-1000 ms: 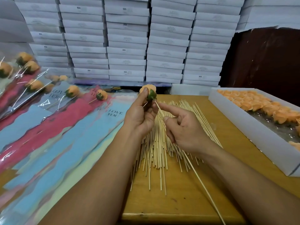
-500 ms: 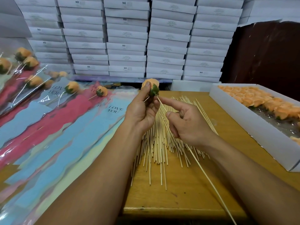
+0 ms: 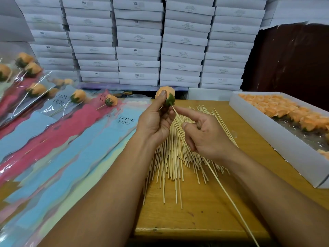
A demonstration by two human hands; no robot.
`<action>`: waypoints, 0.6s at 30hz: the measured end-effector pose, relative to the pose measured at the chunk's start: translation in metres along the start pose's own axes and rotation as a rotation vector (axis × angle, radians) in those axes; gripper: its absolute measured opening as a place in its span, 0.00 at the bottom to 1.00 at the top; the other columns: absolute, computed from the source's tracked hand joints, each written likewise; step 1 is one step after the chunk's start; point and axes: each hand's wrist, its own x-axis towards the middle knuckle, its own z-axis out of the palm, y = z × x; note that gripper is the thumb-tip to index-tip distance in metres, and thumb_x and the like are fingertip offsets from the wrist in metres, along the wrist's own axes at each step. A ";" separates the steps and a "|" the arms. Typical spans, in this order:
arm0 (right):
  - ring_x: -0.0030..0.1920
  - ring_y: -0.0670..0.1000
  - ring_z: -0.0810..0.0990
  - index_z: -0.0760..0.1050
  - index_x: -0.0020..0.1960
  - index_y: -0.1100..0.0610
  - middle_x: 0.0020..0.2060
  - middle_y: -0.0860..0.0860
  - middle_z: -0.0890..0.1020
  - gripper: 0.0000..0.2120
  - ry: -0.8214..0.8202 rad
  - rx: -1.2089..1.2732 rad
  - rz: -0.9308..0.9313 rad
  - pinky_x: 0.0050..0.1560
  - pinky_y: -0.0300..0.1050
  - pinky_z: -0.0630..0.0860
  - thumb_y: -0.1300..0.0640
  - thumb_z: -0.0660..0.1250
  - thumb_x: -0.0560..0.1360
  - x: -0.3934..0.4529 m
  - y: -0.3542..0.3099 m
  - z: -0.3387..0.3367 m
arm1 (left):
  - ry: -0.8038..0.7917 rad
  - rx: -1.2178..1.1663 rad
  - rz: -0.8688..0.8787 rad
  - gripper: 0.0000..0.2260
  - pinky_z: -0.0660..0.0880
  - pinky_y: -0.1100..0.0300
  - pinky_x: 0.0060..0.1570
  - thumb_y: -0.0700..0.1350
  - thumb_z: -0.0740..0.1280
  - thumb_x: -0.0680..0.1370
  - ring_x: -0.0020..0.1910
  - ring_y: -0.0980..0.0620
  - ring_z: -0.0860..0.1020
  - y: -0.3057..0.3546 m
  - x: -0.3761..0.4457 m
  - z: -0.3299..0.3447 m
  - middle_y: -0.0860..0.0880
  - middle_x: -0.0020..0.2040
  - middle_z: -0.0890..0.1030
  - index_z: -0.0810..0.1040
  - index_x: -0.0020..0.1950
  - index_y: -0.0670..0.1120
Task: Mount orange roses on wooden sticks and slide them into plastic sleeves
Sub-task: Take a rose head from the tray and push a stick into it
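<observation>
Above the yellow wooden counter (image 3: 222,202): left hand (image 3: 156,122) fingers pinch small orange rose with green calyx (image 3: 165,96); right hand (image 3: 204,134) fingers pinch thin wooden stick (image 3: 222,189), tip at calyx. Mounting step; next likely needs straight push, then sleeve

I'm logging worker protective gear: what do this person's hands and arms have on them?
Nothing visible. The left hand and right hand are bare, with no gloves, rings or watch; both forearms are uncovered, with no sleeves in view.
</observation>
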 end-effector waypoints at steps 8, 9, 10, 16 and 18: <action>0.20 0.45 0.67 0.69 0.75 0.49 0.20 0.49 0.72 0.22 0.017 0.038 0.022 0.24 0.37 0.67 0.63 0.59 0.83 0.002 0.003 -0.001 | 0.020 0.213 0.079 0.06 0.75 0.67 0.29 0.42 0.71 0.78 0.30 0.56 0.77 -0.003 0.001 -0.001 0.47 0.37 0.81 0.80 0.50 0.39; 0.20 0.45 0.67 0.69 0.75 0.49 0.20 0.48 0.72 0.22 0.017 0.050 0.021 0.24 0.37 0.66 0.64 0.59 0.83 0.002 0.004 -0.002 | 0.023 0.239 0.089 0.06 0.75 0.66 0.29 0.42 0.71 0.78 0.29 0.56 0.77 -0.004 0.001 -0.001 0.47 0.36 0.81 0.80 0.50 0.39; 0.20 0.45 0.66 0.69 0.75 0.50 0.20 0.48 0.72 0.22 0.015 0.061 0.020 0.24 0.37 0.66 0.64 0.59 0.83 0.002 0.004 -0.003 | 0.024 0.252 0.097 0.06 0.75 0.66 0.29 0.41 0.71 0.78 0.29 0.56 0.77 -0.005 0.002 0.000 0.48 0.35 0.81 0.79 0.50 0.39; 0.20 0.44 0.67 0.66 0.76 0.56 0.20 0.48 0.72 0.20 0.003 0.029 0.070 0.23 0.37 0.65 0.63 0.59 0.84 0.001 0.008 -0.002 | 0.038 0.314 0.108 0.10 0.74 0.66 0.27 0.39 0.70 0.78 0.28 0.56 0.75 -0.008 0.003 -0.003 0.46 0.35 0.79 0.76 0.56 0.36; 0.20 0.44 0.67 0.66 0.76 0.56 0.20 0.49 0.72 0.20 -0.001 0.031 0.108 0.24 0.37 0.66 0.63 0.59 0.84 0.000 0.010 0.000 | 0.073 0.332 0.106 0.12 0.74 0.67 0.27 0.39 0.71 0.78 0.27 0.56 0.75 -0.011 0.004 -0.005 0.47 0.33 0.80 0.76 0.58 0.35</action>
